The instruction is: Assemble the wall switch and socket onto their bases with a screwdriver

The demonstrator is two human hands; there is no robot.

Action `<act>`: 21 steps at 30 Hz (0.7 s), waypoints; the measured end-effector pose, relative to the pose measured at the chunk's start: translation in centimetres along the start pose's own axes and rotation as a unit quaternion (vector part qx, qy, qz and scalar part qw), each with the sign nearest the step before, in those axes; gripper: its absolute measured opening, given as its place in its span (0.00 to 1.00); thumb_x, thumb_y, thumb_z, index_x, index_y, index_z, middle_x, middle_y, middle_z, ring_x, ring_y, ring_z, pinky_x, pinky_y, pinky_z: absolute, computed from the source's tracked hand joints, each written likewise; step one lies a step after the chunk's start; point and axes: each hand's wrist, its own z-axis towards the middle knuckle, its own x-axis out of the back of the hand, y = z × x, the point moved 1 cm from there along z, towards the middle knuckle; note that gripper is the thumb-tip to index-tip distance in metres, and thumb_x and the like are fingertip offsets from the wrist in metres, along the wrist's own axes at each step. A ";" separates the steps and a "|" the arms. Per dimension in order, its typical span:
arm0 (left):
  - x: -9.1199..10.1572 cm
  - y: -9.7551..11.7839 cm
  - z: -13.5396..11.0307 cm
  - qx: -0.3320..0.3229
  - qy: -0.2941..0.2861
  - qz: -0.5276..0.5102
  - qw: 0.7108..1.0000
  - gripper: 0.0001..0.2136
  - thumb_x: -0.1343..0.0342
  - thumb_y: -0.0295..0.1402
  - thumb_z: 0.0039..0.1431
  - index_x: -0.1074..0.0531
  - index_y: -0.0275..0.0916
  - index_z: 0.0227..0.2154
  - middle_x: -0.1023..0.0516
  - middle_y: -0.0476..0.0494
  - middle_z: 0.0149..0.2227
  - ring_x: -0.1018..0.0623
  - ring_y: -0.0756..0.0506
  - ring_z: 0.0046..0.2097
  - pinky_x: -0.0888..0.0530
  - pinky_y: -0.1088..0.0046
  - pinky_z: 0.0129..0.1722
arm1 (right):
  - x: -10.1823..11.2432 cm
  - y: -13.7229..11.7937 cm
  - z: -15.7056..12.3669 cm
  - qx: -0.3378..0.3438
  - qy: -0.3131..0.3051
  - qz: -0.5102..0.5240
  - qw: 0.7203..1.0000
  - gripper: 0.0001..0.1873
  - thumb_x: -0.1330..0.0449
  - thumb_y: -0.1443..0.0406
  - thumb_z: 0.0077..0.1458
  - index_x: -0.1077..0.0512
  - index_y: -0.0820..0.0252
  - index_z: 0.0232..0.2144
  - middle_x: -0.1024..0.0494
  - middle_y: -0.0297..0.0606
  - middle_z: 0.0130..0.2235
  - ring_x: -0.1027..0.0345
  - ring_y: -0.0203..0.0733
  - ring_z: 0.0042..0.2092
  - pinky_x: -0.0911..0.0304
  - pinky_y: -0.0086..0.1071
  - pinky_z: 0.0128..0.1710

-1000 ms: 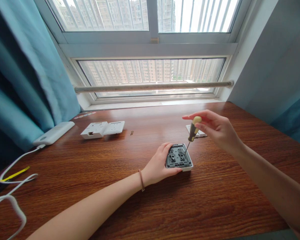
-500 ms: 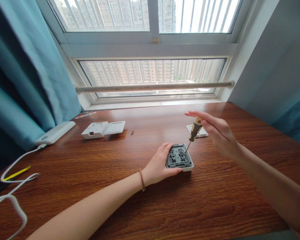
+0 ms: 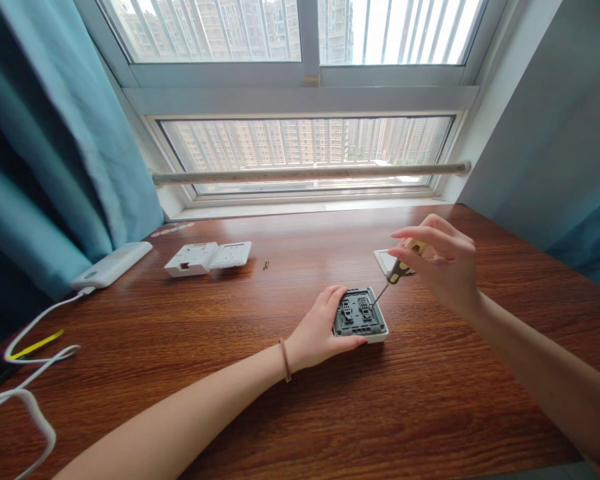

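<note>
A dark grey switch module point(image 3: 359, 315) in a white frame lies face-down on the wooden table point(image 3: 300, 400). My left hand point(image 3: 320, 331) grips its left edge, thumb at the front and fingers at the back. My right hand point(image 3: 440, 263) is closed round a small screwdriver point(image 3: 399, 270) with a yellow and black handle. The tool leans to the right, and its tip rests on the module's right half. A white switch plate point(image 3: 384, 259) lies behind, partly hidden by my right hand.
A white socket box and plate point(image 3: 207, 257) lie at the back left, with a small screw point(image 3: 265, 265) beside them. A white power bank point(image 3: 112, 264) with white cables point(image 3: 25, 373) sits at the left by a teal curtain point(image 3: 50, 147). The window sill runs behind.
My right hand has closed round the screwdriver handle and dropped lower to the right, so the tool leans more. My left hand and the module stay put.
</note>
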 end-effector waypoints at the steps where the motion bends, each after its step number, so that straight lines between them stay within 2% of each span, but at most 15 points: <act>1: 0.0 0.0 0.0 0.000 0.000 0.000 1.000 0.36 0.40 0.44 0.44 0.47 0.39 0.55 0.43 0.38 0.55 0.40 0.41 0.57 0.42 0.64 0.59 | 0.1 -0.2 0.0 0.021 -0.013 0.001 1.000 0.09 0.38 0.62 0.48 0.26 0.54 0.35 0.28 0.35 0.30 0.32 0.37 0.30 0.34 0.34 0.32; 3: 0.0 0.0 0.0 0.001 0.001 0.000 1.000 0.36 0.40 0.45 0.44 0.47 0.38 0.55 0.43 0.38 0.55 0.41 0.41 0.57 0.42 0.64 0.59 | 0.3 -0.5 0.1 0.031 -0.063 0.034 0.997 0.13 0.46 0.61 0.55 0.28 0.52 0.42 0.26 0.38 0.38 0.30 0.41 0.38 0.34 0.37 0.39; 6: -0.1 0.0 0.0 0.000 0.002 -0.002 1.000 0.36 0.40 0.44 0.44 0.47 0.39 0.55 0.44 0.37 0.56 0.41 0.41 0.57 0.42 0.64 0.59 | 0.8 -0.8 0.6 -0.022 -0.163 0.129 0.978 0.18 0.55 0.62 0.60 0.35 0.50 0.51 0.31 0.37 0.51 0.38 0.44 0.52 0.42 0.42 0.53; 8: -0.1 0.0 0.0 -0.002 0.002 -0.004 1.000 0.36 0.40 0.44 0.44 0.47 0.39 0.55 0.44 0.37 0.56 0.41 0.41 0.57 0.42 0.63 0.59 | 1.0 -0.7 0.9 -0.052 -0.221 0.192 0.955 0.19 0.53 0.62 0.60 0.37 0.48 0.53 0.33 0.35 0.54 0.41 0.44 0.55 0.45 0.43 0.55; 10: -0.1 0.0 0.0 -0.004 0.003 -0.006 1.000 0.36 0.39 0.44 0.44 0.47 0.39 0.55 0.43 0.37 0.55 0.40 0.40 0.57 0.42 0.62 0.58 | 1.1 -0.5 1.1 -0.069 -0.252 0.236 0.936 0.19 0.50 0.64 0.58 0.37 0.49 0.52 0.31 0.36 0.53 0.38 0.44 0.54 0.42 0.43 0.53; 12: 0.0 0.0 0.0 -0.004 0.005 -0.009 1.000 0.36 0.39 0.44 0.43 0.46 0.40 0.55 0.43 0.37 0.55 0.40 0.40 0.56 0.41 0.62 0.58 | 0.9 -0.2 1.1 -0.082 -0.240 0.258 0.932 0.17 0.45 0.64 0.55 0.33 0.51 0.49 0.27 0.38 0.48 0.34 0.44 0.50 0.36 0.41 0.49; 14: 0.0 0.0 0.0 -0.004 0.006 -0.013 1.000 0.36 0.39 0.44 0.43 0.46 0.40 0.55 0.42 0.37 0.55 0.40 0.40 0.56 0.41 0.61 0.58 | 0.5 -0.1 0.9 -0.095 -0.190 0.253 0.944 0.15 0.40 0.65 0.50 0.29 0.53 0.43 0.23 0.37 0.41 0.30 0.43 0.44 0.33 0.39 0.43; 18: 0.0 0.2 0.0 -0.003 0.007 -0.019 1.000 0.36 0.39 0.43 0.43 0.46 0.41 0.55 0.42 0.37 0.55 0.40 0.39 0.56 0.41 0.60 0.58 | -0.3 0.2 -0.1 -0.096 -0.056 0.142 0.984 0.15 0.35 0.63 0.45 0.27 0.53 0.38 0.25 0.34 0.31 0.30 0.39 0.34 0.32 0.36 0.36; 21: 0.0 0.2 0.0 -0.005 0.008 -0.018 1.000 0.36 0.39 0.43 0.43 0.46 0.41 0.55 0.43 0.37 0.55 0.40 0.39 0.56 0.41 0.59 0.58 | -0.4 0.3 -0.3 -0.054 -0.016 0.072 0.996 0.12 0.37 0.61 0.47 0.26 0.52 0.38 0.28 0.34 0.29 0.31 0.39 0.32 0.33 0.36 0.35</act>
